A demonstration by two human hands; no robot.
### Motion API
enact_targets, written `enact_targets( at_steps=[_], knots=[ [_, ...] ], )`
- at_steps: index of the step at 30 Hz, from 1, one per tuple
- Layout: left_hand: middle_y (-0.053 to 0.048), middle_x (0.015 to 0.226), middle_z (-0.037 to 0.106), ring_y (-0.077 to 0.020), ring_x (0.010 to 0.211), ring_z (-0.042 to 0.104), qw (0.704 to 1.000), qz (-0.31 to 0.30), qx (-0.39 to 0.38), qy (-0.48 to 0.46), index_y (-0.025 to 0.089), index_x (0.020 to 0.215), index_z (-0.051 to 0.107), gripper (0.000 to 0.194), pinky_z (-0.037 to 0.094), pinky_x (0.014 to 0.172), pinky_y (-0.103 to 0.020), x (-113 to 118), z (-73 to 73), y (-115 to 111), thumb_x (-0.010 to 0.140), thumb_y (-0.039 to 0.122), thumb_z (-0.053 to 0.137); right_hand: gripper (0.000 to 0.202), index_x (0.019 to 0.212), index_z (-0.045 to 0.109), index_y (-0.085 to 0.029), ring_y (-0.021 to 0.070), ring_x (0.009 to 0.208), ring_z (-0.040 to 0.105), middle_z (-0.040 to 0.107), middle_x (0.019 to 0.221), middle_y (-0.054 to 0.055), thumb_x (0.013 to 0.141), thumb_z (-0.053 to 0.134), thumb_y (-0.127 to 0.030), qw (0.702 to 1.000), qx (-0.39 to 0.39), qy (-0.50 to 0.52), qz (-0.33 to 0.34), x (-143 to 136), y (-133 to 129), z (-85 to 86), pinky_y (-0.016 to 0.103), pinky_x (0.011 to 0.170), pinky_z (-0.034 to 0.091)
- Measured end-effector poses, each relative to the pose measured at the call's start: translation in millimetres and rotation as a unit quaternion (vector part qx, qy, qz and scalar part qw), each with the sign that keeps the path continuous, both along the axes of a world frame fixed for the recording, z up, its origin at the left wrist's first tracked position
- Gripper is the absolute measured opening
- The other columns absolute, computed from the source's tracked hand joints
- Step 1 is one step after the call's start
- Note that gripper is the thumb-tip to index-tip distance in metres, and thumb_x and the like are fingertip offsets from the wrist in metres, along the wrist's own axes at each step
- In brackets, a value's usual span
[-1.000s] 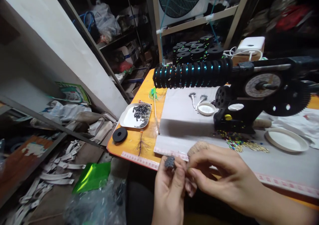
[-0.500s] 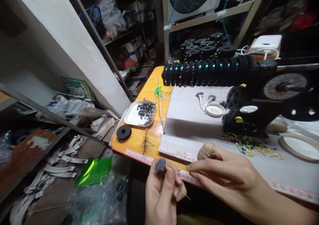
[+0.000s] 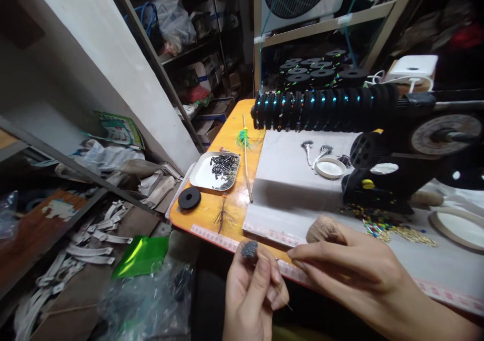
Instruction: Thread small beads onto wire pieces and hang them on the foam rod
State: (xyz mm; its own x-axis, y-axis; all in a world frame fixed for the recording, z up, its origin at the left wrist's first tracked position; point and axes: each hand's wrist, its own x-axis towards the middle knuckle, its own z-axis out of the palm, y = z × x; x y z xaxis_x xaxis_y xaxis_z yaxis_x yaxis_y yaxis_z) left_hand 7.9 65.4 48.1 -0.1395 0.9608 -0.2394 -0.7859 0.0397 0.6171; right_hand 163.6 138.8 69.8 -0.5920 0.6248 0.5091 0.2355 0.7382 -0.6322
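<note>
A big orange table [image 3: 227, 139] fills the middle, with a pale gray sheet [image 3: 280, 172] on top. A black machine [image 3: 389, 190] stands on the sheet, and a long row of black rings [image 3: 325, 109] sits on its rod. The right hand [image 3: 363, 265] is over the near edge of the table. Its thumb and pointing finger come close at the tips — I can't tell if they pinch anything, because that spot is too small to see well. The left hand [image 3: 253, 295] is just beside it, thumb and fingers squeezed around a gray bundle [image 3: 249, 250]. The bundle's bumpy end pokes up, in front of the table edge. A white tray [image 3: 200, 174] of little black tubes [image 3: 222, 164] sits near the table's left corner, with a black disc [image 3: 189, 198] just beside it. Tiny colored beads [image 3: 378, 227] lie scattered near the machine's foot.
</note>
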Motion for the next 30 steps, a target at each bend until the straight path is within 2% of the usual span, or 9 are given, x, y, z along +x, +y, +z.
enact_targets(
  at_steps=[3, 11, 15, 20, 22, 24, 26, 28, 30],
  knots=[
    [0.003, 0.065, 0.054, -0.0001, 0.046, 0.038, 1.000, -0.013, 0.000, -0.010, 0.013, 0.068, 0.056, 0.030, 0.023, 0.044, -0.015, -2.2, -0.3, 0.1, 0.078, 0.029, 0.079, 0.019, 0.099, 0.070, -0.022, 0.0104, 0.062, 0.054, 0.052, 0.072, 0.000, 0.086, 0.062, -0.010, 1.000, 0.000, 0.017, -0.003, 0.6, -0.3, 0.6, 0.020, 0.053, 0.042],
    [0.004, 0.061, 0.049, 0.0006, 0.043, 0.032, 0.993, -0.107, -0.005, -0.042, 0.012, 0.067, 0.055, 0.034, 0.022, 0.042, -0.015, -4.4, 0.1, 1.6, 0.076, 0.034, 0.081, 0.014, 0.094, 0.074, -0.019, 0.0111, 0.062, 0.055, 0.052, 0.070, 0.001, 0.086, 0.065, -0.013, 1.000, -0.025, 0.012, 0.005, 0.7, -2.0, 4.2, 0.020, 0.051, 0.043],
    [0.004, 0.058, 0.053, 0.0002, 0.043, 0.034, 0.992, -0.107, -0.042, -0.057, 0.014, 0.072, 0.057, 0.035, 0.022, 0.042, -0.014, 0.5, -0.9, 1.0, 0.071, 0.034, 0.085, 0.012, 0.093, 0.075, -0.017, 0.0106, 0.059, 0.057, 0.054, 0.067, 0.002, 0.088, 0.065, -0.016, 0.998, -0.032, 0.039, 0.024, -0.4, -2.4, 3.1, 0.018, 0.049, 0.044],
    [0.005, 0.058, 0.053, 0.0003, 0.043, 0.036, 0.991, -0.093, -0.071, -0.060, 0.015, 0.081, 0.062, 0.034, 0.023, 0.044, -0.014, 7.7, -1.2, -0.1, 0.068, 0.035, 0.087, 0.019, 0.100, 0.075, -0.018, 0.0107, 0.061, 0.059, 0.057, 0.070, 0.003, 0.088, 0.063, -0.012, 0.998, -0.045, 0.032, 0.038, 2.0, -4.3, 2.2, 0.018, 0.051, 0.046],
    [0.004, 0.064, 0.055, -0.0005, 0.046, 0.039, 0.996, -0.056, -0.060, -0.046, 0.016, 0.082, 0.065, 0.031, 0.026, 0.045, -0.014, 11.5, 0.1, 1.0, 0.068, 0.033, 0.087, 0.018, 0.099, 0.074, -0.020, 0.0109, 0.061, 0.059, 0.058, 0.070, 0.003, 0.087, 0.063, -0.011, 0.998, -0.048, 0.028, 0.032, 1.6, -5.0, 3.1, 0.018, 0.052, 0.047],
    [0.002, 0.074, 0.060, -0.0027, 0.053, 0.045, 0.999, 0.021, -0.033, -0.022, 0.018, 0.080, 0.068, 0.026, 0.035, 0.051, -0.016, 15.9, 1.3, 3.1, 0.068, 0.032, 0.087, 0.017, 0.094, 0.072, -0.020, 0.0114, 0.063, 0.060, 0.059, 0.072, 0.003, 0.087, 0.061, -0.009, 0.998, -0.046, 0.018, 0.027, -0.4, -5.4, 3.9, 0.019, 0.054, 0.048],
    [0.002, 0.077, 0.063, -0.0072, 0.063, 0.051, 0.994, 0.114, 0.002, 0.004, 0.021, 0.073, 0.067, 0.023, 0.044, 0.063, -0.020, 20.7, 1.1, 5.6, 0.069, 0.034, 0.086, 0.016, 0.092, 0.067, -0.020, 0.0122, 0.065, 0.061, 0.061, 0.075, 0.003, 0.087, 0.057, -0.008, 0.999, -0.045, 0.002, 0.029, -3.0, -5.9, 3.7, 0.020, 0.056, 0.049],
    [0.003, 0.063, 0.058, -0.0125, 0.070, 0.054, 0.982, 0.182, 0.031, 0.026, 0.025, 0.068, 0.066, 0.022, 0.047, 0.073, -0.024, 25.4, -0.8, 7.6, 0.071, 0.038, 0.083, 0.015, 0.092, 0.063, -0.021, 0.0129, 0.067, 0.062, 0.062, 0.077, 0.003, 0.088, 0.055, -0.008, 0.998, -0.046, -0.006, 0.038, -5.3, -7.1, 2.0, 0.021, 0.058, 0.050],
    [0.004, 0.049, 0.049, -0.0162, 0.073, 0.056, 0.973, 0.219, 0.051, 0.043, 0.027, 0.066, 0.065, 0.023, 0.047, 0.078, -0.028, 28.9, -2.4, 8.8, 0.073, 0.043, 0.080, 0.017, 0.094, 0.060, -0.023, 0.0132, 0.066, 0.062, 0.062, 0.077, 0.003, 0.087, 0.054, -0.008, 0.998, -0.043, 0.002, 0.048, -6.6, -8.9, -0.8, 0.020, 0.057, 0.051]
  ],
)
